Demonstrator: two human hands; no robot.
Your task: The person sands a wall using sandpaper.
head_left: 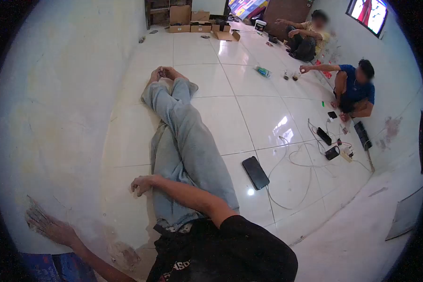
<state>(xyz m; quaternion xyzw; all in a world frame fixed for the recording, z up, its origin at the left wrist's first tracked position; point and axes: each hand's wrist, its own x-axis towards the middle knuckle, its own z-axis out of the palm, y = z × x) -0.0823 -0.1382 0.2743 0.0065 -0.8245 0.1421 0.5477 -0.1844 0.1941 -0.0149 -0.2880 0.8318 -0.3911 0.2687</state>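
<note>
My left hand (50,226) is open at the lower left, with its fingers stretched out against or close to the white wall (66,117); I cannot tell if it touches. Across my lap reaches my right arm, and my right hand (142,184) hangs just left of my thigh, above the tiled floor (127,207). Its fingers are loosely bent and a little apart, with nothing visible in them. My legs in light blue jeans (188,136) stretch forward, crossed, with bare feet (165,74) together at the far end.
Right of my legs lies a black phone (255,172) beside a white cable (310,181). Chargers and a power strip (347,155) sit farther right. One person (355,87) in blue and another (310,37) in yellow sit along the right wall. Cardboard boxes (180,19) stand at the back.
</note>
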